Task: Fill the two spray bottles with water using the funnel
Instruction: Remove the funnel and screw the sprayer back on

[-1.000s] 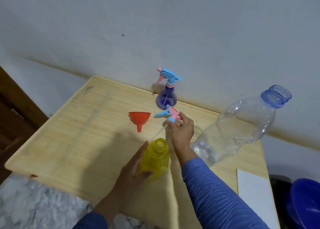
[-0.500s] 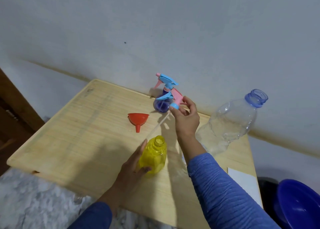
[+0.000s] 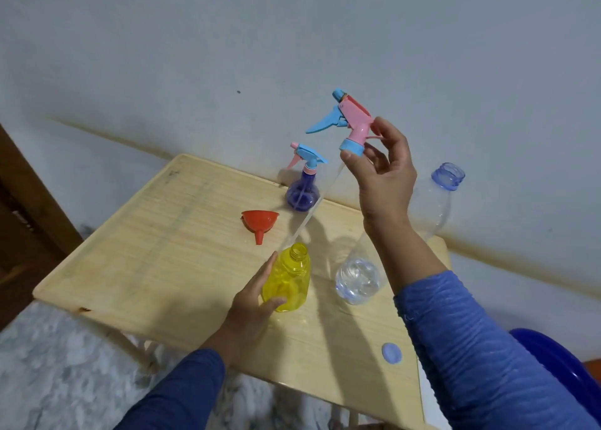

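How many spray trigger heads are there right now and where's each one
2. One pink spray head is pinched in the raised right hand; the other is screwed onto the purple bottle by the wall.

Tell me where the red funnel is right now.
In the head view the red funnel lies untouched on the wooden table, left of centre, between the purple spray bottle behind it and the open yellow bottle in front.
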A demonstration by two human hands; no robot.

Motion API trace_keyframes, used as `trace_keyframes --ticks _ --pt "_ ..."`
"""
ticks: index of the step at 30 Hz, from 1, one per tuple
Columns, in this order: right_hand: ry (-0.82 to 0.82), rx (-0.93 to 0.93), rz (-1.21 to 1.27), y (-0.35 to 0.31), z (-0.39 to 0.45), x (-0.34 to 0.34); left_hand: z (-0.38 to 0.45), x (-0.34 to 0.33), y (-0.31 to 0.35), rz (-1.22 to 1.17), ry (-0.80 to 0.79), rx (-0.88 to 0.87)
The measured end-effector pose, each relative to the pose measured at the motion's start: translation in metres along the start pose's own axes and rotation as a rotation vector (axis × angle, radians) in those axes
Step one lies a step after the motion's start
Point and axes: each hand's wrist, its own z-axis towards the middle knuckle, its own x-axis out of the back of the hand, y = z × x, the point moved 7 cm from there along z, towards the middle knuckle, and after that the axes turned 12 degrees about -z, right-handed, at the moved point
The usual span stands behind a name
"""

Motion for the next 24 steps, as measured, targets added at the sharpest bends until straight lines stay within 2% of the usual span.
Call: trace_keyframes --ticks 10,21,24 --pt "-0.048 0.124 -0.094 -0.012 -0.021 0.0 -0.002 -0.001 -0.003 -0.056 -0.017 -0.027" --pt "-0.009 0.17 -0.108 -0.021 -0.021 0.001 0.0 -0.001 -0.005 -0.046 -0.013 -0.03" --pt "-0.036 0.121 -0.069 -0.002 -0.031 -0.004 0.001 0.0 -0.006 -0.049 -0.011 -0.041"
